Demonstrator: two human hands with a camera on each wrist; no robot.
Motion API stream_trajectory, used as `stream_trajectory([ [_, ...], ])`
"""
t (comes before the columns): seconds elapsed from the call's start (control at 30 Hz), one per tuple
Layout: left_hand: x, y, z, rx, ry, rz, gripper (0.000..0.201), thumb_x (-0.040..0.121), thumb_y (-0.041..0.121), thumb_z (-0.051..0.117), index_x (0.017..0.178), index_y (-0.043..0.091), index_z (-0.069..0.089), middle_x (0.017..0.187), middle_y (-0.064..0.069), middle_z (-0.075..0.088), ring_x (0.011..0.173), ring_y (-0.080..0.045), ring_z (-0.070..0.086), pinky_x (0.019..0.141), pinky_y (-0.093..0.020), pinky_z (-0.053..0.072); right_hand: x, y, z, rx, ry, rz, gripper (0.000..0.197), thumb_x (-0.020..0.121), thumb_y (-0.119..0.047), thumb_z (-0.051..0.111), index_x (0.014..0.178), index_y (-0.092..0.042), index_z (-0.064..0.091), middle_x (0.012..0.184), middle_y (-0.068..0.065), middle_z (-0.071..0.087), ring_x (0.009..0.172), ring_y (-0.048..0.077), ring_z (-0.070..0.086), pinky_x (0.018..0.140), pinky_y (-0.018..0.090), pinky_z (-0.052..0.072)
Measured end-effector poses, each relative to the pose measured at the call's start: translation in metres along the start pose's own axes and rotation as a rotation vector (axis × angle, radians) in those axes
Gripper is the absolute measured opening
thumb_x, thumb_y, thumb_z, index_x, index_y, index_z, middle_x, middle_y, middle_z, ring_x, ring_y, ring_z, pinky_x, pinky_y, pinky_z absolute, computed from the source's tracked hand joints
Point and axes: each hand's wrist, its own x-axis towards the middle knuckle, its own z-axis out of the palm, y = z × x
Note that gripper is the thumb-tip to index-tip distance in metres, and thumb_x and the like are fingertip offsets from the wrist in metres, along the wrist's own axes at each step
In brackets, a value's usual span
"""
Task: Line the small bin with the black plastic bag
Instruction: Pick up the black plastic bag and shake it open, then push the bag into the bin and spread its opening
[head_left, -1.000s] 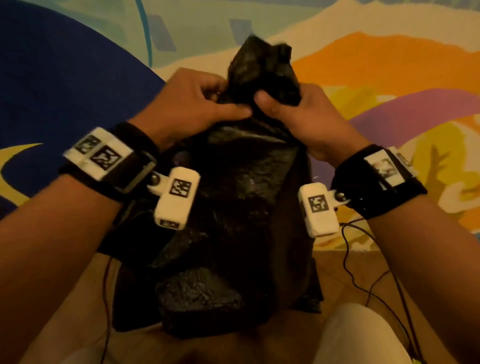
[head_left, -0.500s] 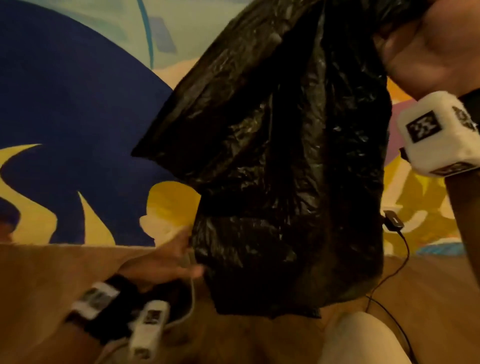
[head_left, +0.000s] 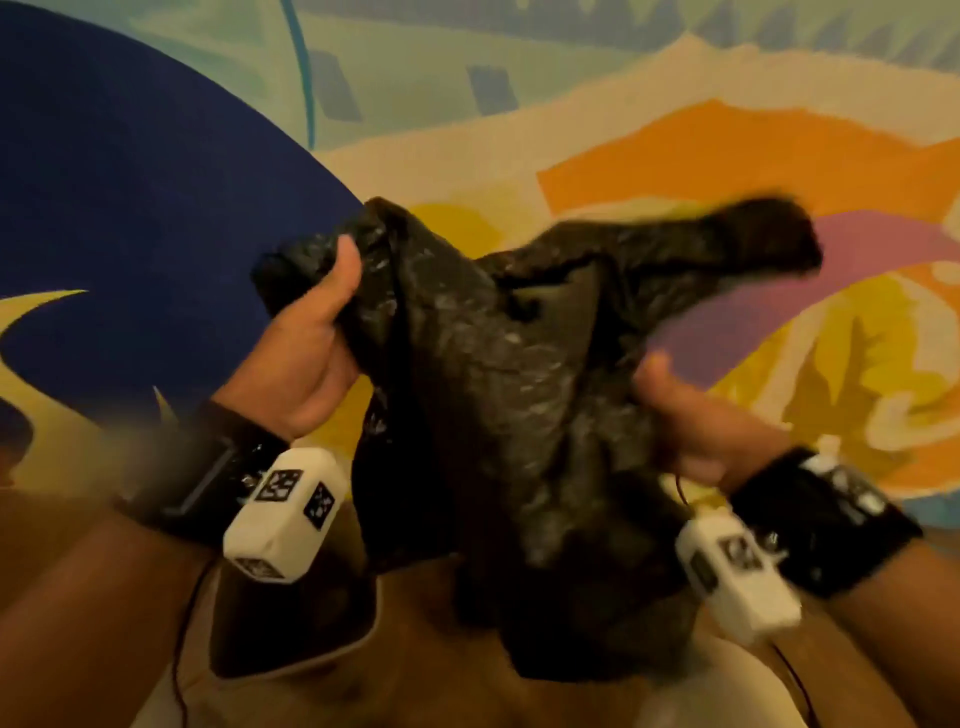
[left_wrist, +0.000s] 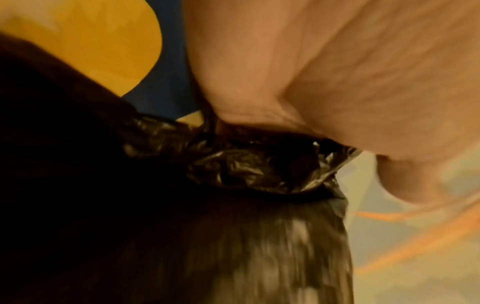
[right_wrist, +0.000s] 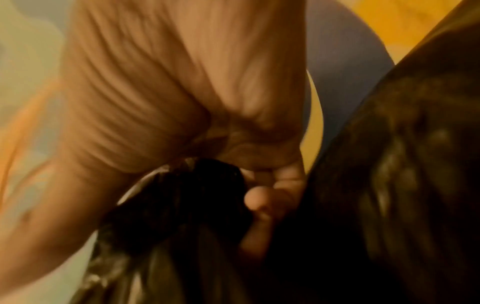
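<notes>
We see our left hand (left_wrist: 350, 82) filling the upper right, its fingers curled over a bunched, crinkled edge of the black plastic bag (left_wrist: 246, 168). Below the grip the bag hangs down, dark and blurred. Behind it lies a patterned cloth (left_wrist: 103, 41) with yellow, dark blue and pale orange-streaked patches.

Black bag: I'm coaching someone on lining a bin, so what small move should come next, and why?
Probably draw the two hands apart to spread the mouth open. The left hand and the right hand each grip a bunch of the black bag, which hangs crumpled between them; no bin is in view.
</notes>
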Motion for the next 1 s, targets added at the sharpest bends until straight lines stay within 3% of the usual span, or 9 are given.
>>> stream_trajectory([
  [0.1, -0.009, -0.003, 0.028, 0.239, -0.262, -0.132, 0.058, 0.074, 0.067, 0.057, 0.114, 0.029, 0.076, 0.125, 0.009, 0.073, 0.12, -0.009, 0.067, 0.097, -0.025, 0.056, 0.023, 0.033, 0.051, -0.158, -0.077, -0.028, 0.022, 0.068, -0.02, 0.086, 0.089, -0.019, 0.084, 0.093, 0.006, 0.081, 0.096, 0.027, 0.073, 0.084, 0.038, 0.059],
  [0.2, -0.012, -0.011, 0.037, 0.647, -0.323, -0.081, 0.071, 0.058, 0.074, 0.059, 0.117, 0.034, 0.062, 0.108, 0.027, 0.072, 0.097, 0.017, 0.065, 0.08, -0.004, 0.052, 0.053, 0.026, 0.073, -0.042, 0.052, -0.205, 0.03, 0.091, -0.004, 0.068, 0.12, -0.008, 0.074, 0.121, 0.014, 0.075, 0.115, 0.032, 0.07, 0.1, 0.045, 0.058],
  [0.3, -0.009, -0.016, 0.005, 0.584, -0.151, 0.046, 0.131, 0.049, 0.078, 0.078, 0.157, 0.026, 0.025, 0.147, 0.002, 0.051, 0.133, 0.001, 0.052, 0.107, -0.02, 0.046, 0.075, 0.013, 0.068, 0.189, 0.148, -0.242, 0.034, 0.1, -0.013, 0.061, 0.132, -0.007, 0.066, 0.13, 0.016, 0.071, 0.119, 0.034, 0.068, 0.105, 0.049, 0.052],
  [0.37, -0.024, -0.035, -0.013, 0.578, -0.182, -0.046, 0.147, 0.039, 0.072, 0.088, 0.159, 0.025, 0.017, 0.152, 0.005, 0.046, 0.137, 0.001, 0.048, 0.111, -0.024, 0.043, 0.083, 0.008, 0.065, 0.273, 0.218, -0.263, 0.035, 0.1, -0.019, 0.063, 0.134, -0.009, 0.065, 0.13, 0.014, 0.071, 0.119, 0.032, 0.068, 0.108, 0.051, 0.05],
  [0.53, -0.058, -0.09, 0.004, 0.675, -0.258, -0.311, 0.065, 0.063, 0.006, 0.095, 0.122, 0.02, 0.071, 0.12, 0.003, 0.076, 0.115, -0.014, 0.07, 0.101, -0.045, 0.056, 0.093, 0.007, 0.068, 0.256, 0.209, -0.33, 0.043, 0.098, -0.023, 0.065, 0.138, -0.007, 0.061, 0.135, 0.017, 0.067, 0.123, 0.035, 0.065, 0.11, 0.052, 0.049],
  [0.63, -0.061, -0.099, -0.004, 0.653, -0.068, -0.407, 0.025, 0.063, -0.004, 0.076, 0.085, 0.008, 0.08, 0.087, -0.012, 0.08, 0.084, -0.03, 0.077, 0.074, -0.037, 0.06, 0.089, -0.002, 0.054, 0.273, 0.247, -0.414, 0.042, 0.099, -0.02, 0.064, 0.139, -0.008, 0.06, 0.136, 0.017, 0.066, 0.124, 0.035, 0.065, 0.107, 0.053, 0.05],
  [0.73, -0.064, -0.09, -0.025, 0.49, 0.026, -0.469, 0.018, 0.054, -0.004, 0.058, 0.063, 0.004, 0.071, 0.068, -0.013, 0.071, 0.067, -0.031, 0.066, 0.06, -0.029, 0.048, 0.08, -0.014, 0.027, 0.296, 0.346, -0.505, 0.04, 0.101, -0.015, 0.059, 0.14, -0.007, 0.058, 0.136, 0.015, 0.067, 0.123, 0.032, 0.066, 0.102, 0.048, 0.053],
  [0.87, -0.069, -0.081, -0.041, 0.305, -0.055, -0.469, 0.032, 0.061, -0.012, 0.052, 0.086, -0.002, 0.069, 0.086, -0.02, 0.069, 0.077, -0.032, 0.068, 0.067, -0.033, 0.053, 0.071, -0.009, 0.007, 0.296, 0.393, -0.538, 0.039, 0.103, -0.018, 0.058, 0.141, -0.012, 0.058, 0.136, 0.009, 0.068, 0.124, 0.027, 0.066, 0.093, 0.039, 0.059],
  [1.0, -0.065, -0.087, -0.039, 0.316, -0.016, -0.414, 0.04, 0.074, -0.011, 0.06, 0.113, -0.006, 0.067, 0.108, -0.031, 0.072, 0.093, -0.04, 0.072, 0.08, -0.043, 0.057, 0.049, 0.023, 0.002, 0.334, 0.277, -0.484, 0.055, 0.099, -0.046, 0.06, 0.147, -0.021, 0.052, 0.145, 0.003, 0.061, 0.133, 0.027, 0.059, 0.104, 0.046, 0.053],
])
